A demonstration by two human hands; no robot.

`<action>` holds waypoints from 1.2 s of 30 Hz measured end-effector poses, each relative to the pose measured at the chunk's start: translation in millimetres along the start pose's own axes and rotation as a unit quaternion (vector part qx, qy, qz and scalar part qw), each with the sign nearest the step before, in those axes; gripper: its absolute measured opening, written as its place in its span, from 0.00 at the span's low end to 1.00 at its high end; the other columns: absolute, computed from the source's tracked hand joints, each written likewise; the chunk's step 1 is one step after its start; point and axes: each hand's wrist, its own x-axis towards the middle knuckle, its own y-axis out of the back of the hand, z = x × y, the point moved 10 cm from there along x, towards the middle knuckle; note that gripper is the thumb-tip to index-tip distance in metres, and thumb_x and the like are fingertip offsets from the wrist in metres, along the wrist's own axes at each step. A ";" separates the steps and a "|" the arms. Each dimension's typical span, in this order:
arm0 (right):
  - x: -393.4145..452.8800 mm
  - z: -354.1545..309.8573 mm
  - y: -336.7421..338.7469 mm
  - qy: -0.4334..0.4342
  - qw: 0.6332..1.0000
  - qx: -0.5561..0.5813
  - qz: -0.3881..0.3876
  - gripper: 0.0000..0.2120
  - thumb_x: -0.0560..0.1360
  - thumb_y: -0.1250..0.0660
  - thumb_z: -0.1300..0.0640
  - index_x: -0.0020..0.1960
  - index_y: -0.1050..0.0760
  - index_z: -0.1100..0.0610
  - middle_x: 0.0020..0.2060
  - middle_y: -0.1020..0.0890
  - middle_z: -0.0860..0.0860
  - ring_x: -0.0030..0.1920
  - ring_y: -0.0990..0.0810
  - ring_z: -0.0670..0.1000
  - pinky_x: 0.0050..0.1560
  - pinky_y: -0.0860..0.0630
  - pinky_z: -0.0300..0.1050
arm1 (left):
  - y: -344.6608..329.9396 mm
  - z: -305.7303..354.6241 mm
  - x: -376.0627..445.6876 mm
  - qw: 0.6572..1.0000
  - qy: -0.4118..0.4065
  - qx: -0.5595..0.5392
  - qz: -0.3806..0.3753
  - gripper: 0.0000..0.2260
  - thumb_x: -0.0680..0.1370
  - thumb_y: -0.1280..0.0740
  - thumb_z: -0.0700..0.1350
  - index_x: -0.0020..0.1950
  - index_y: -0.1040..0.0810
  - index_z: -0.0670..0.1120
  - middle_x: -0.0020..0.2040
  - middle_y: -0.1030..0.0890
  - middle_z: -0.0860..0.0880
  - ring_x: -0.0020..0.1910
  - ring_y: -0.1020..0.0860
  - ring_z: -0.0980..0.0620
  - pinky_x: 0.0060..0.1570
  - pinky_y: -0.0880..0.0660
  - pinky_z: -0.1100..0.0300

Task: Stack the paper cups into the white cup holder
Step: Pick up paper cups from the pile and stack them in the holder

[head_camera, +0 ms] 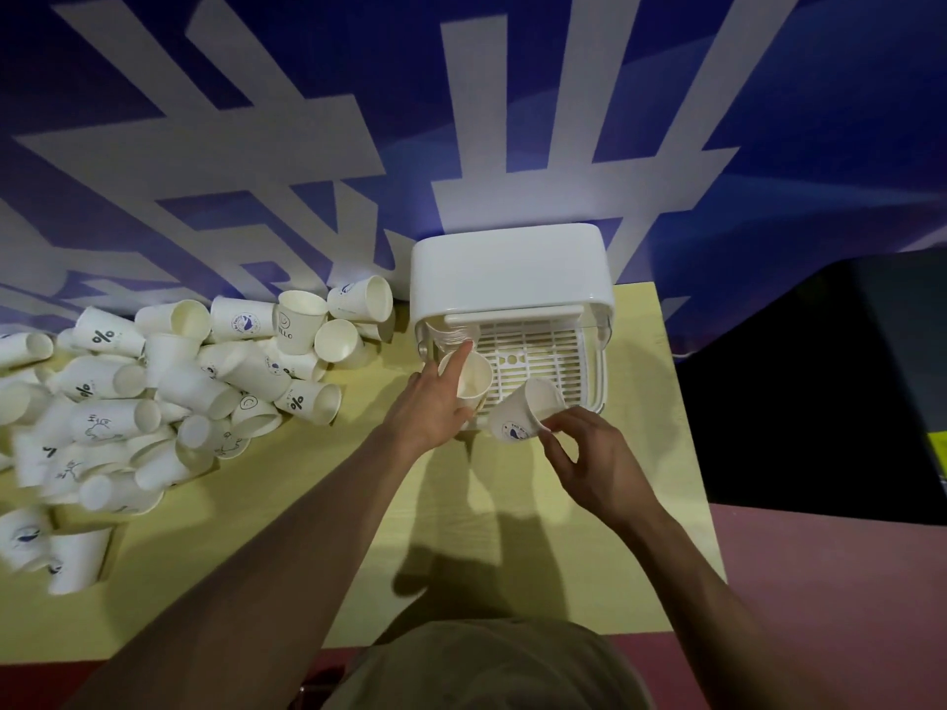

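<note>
early days tbh | left hand (435, 402) gripped a cup (470, 379) at the holder (512, 279) | right hand (589, 453) pinched another cup (522, 412) | big pile (153, 392) left of both hands still unstacked

You have bare desk (317, 479) along the near edge and middle, a heap of paper cups (169, 392) crowding the left and far-left side, and the white cup holder (512, 279) blocking the far-right corner.
</note>
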 end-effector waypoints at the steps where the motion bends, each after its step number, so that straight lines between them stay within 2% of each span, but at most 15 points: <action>1: 3.4 -2.8 0.3 0.003 1.000 -0.001 0.000 0.05 0.81 0.33 0.54 0.53 0.18 0.53 0.47 0.17 0.45 0.50 0.19 0.49 0.52 0.23 0.46 | -0.1 -0.3 1.0 1.000 0.001 -0.012 0.003 0.39 0.78 0.29 0.49 0.80 0.50 0.58 0.72 0.33 0.38 0.66 0.27 0.35 0.63 0.27 0.41; 6: 12.1 -15.6 -2.8 0.015 1.000 -0.004 -0.003 0.06 0.81 0.32 0.55 0.53 0.17 0.55 0.47 0.16 0.47 0.50 0.19 0.50 0.52 0.23 0.48 | -14.9 -7.9 -3.4 0.999 0.030 -0.012 -0.004 0.38 0.76 0.26 0.50 0.76 0.48 0.55 0.69 0.34 0.41 0.65 0.29 0.37 0.59 0.27 0.40; 11: 11.0 -16.7 -6.0 0.010 1.000 -0.008 -0.003 0.05 0.81 0.32 0.56 0.53 0.17 0.55 0.47 0.16 0.47 0.50 0.19 0.51 0.53 0.23 0.48 | -34.2 -14.6 -4.3 0.996 0.030 0.051 -0.067 0.46 0.77 0.29 0.55 0.82 0.60 0.53 0.77 0.44 0.41 0.73 0.40 0.39 0.66 0.31 0.41; 14: 15.8 -23.9 4.1 0.016 0.999 -0.015 0.039 0.06 0.81 0.32 0.56 0.52 0.18 0.56 0.47 0.17 0.48 0.49 0.19 0.50 0.52 0.22 0.48 | -28.4 -14.4 -1.1 0.997 0.029 0.044 -0.064 0.46 0.78 0.30 0.55 0.82 0.61 0.51 0.78 0.44 0.42 0.74 0.40 0.39 0.68 0.32 0.41; 17: 25.8 -39.6 9.2 0.040 0.997 -0.020 0.068 0.07 0.81 0.33 0.55 0.53 0.17 0.56 0.48 0.17 0.49 0.49 0.19 0.51 0.51 0.23 0.47 | -18.8 -20.4 -2.0 0.999 0.037 0.001 -0.036 0.45 0.78 0.29 0.52 0.82 0.58 0.51 0.76 0.40 0.41 0.72 0.37 0.38 0.68 0.32 0.41; 23: 56.9 -51.5 -29.3 0.082 0.992 -0.097 0.007 0.08 0.80 0.31 0.58 0.56 0.15 0.54 0.50 0.16 0.51 0.50 0.19 0.56 0.49 0.21 0.51 | -14.6 -47.5 -38.8 0.989 0.043 -0.143 0.018 0.33 0.80 0.32 0.47 0.81 0.45 0.53 0.72 0.35 0.45 0.72 0.35 0.43 0.72 0.34 0.46; 26: 68.7 -54.7 -40.7 0.087 0.986 -0.145 -0.006 0.08 0.78 0.30 0.59 0.56 0.15 0.53 0.50 0.16 0.51 0.50 0.21 0.57 0.46 0.20 0.50 | -29.9 -67.2 -68.1 0.986 0.046 -0.160 0.014 0.27 0.80 0.34 0.46 0.78 0.38 0.51 0.71 0.34 0.46 0.70 0.31 0.44 0.71 0.33 0.48; 30: 72.6 -59.5 -59.3 0.100 0.965 -0.239 -0.035 0.07 0.77 0.28 0.59 0.51 0.14 0.52 0.47 0.15 0.51 0.47 0.22 0.57 0.40 0.22 0.49 | -46.6 -97.5 -106.1 0.978 0.067 -0.194 0.034 0.24 0.80 0.33 0.43 0.76 0.31 0.48 0.69 0.32 0.47 0.67 0.28 0.47 0.72 0.33 0.53; 33: 73.1 -58.9 -77.0 0.087 0.946 -0.301 -0.081 0.07 0.78 0.30 0.54 0.53 0.14 0.49 0.51 0.15 0.51 0.53 0.22 0.58 0.49 0.22 0.52 | -55.7 -119.7 -130.7 0.971 0.089 -0.216 0.046 0.21 0.81 0.33 0.44 0.74 0.30 0.49 0.69 0.32 0.49 0.68 0.28 0.49 0.72 0.32 0.52; 36: 70.3 -62.1 -87.2 0.073 0.945 -0.302 -0.106 0.13 0.77 0.28 0.50 0.61 0.18 0.50 0.60 0.17 0.51 0.63 0.24 0.60 0.58 0.26 0.57 | -57.0 -138.4 -152.2 0.966 0.098 -0.232 0.065 0.20 0.81 0.33 0.44 0.73 0.29 0.51 0.68 0.32 0.50 0.68 0.28 0.50 0.70 0.30 0.51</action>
